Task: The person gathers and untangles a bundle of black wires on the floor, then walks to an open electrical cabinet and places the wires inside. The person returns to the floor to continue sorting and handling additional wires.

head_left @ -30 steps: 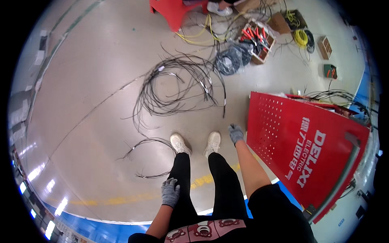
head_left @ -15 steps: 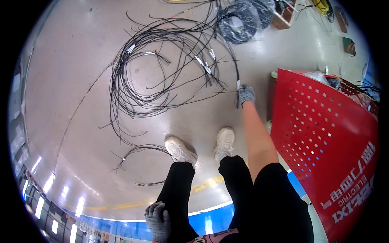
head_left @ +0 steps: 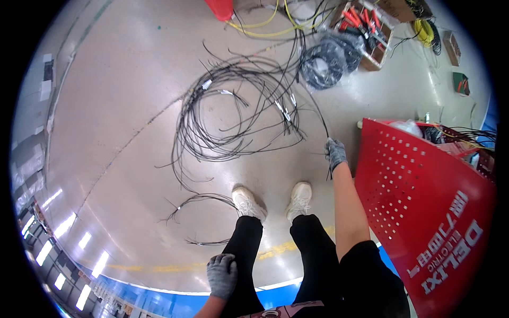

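My right hand, in a grey glove, is closed around the end of a thin black cable bundle, with short loose ends below the fist. This bundle runs up to a large loose coil of black cables on the floor ahead of my feet. White labels are fastened to several cables. My left hand, also gloved, rests by my left thigh, its fingers loosely bent and nothing visible in them. Smaller cable bundles lie beside my left shoe.
A red perforated panel stands close to my right arm. Plastic-wrapped black coils lie ahead, beside a wooden box of red-handled tools. Yellow cable and a red object lie farther off. A green box sits far right.
The view has tilted, showing more of the toolbox and yellow cable. My right hand has drawn slightly toward me with the cable bundle. My left hand has moved up along my leg.
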`<state>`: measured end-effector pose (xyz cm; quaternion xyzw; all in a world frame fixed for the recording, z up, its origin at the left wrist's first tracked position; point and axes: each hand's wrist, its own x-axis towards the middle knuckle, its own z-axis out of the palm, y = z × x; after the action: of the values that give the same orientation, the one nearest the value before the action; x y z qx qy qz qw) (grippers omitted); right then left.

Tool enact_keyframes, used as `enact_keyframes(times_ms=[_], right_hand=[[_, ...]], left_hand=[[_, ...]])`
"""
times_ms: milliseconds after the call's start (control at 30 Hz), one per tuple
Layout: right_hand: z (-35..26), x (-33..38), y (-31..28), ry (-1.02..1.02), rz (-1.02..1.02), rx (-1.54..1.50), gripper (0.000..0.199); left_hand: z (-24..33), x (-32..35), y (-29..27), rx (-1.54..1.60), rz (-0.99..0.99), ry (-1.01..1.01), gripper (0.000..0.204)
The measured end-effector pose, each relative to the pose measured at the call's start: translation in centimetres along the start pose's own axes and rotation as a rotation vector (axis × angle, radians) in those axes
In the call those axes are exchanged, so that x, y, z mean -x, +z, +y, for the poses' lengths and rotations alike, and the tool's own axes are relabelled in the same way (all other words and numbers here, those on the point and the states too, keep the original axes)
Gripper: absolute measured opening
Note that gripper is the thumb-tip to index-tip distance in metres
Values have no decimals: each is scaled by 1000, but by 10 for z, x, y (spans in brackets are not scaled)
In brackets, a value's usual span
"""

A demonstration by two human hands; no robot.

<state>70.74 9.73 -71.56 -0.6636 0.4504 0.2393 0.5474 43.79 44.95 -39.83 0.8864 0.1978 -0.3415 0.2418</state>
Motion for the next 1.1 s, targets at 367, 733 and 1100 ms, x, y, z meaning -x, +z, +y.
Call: enact_keyframes(times_ms=[367,733,1100], right_hand=[[-196,354,-50,-33,-433,-547,8],[-245,635,13,15,-875,-704,25],[-257,696,-22,-217,-1016,-528,27]], left_hand=[[61,62,-69,548,88,195,21],[162,125,-269,1393,-326,278,27],[184,201,-301,1181,-127,570,40]])
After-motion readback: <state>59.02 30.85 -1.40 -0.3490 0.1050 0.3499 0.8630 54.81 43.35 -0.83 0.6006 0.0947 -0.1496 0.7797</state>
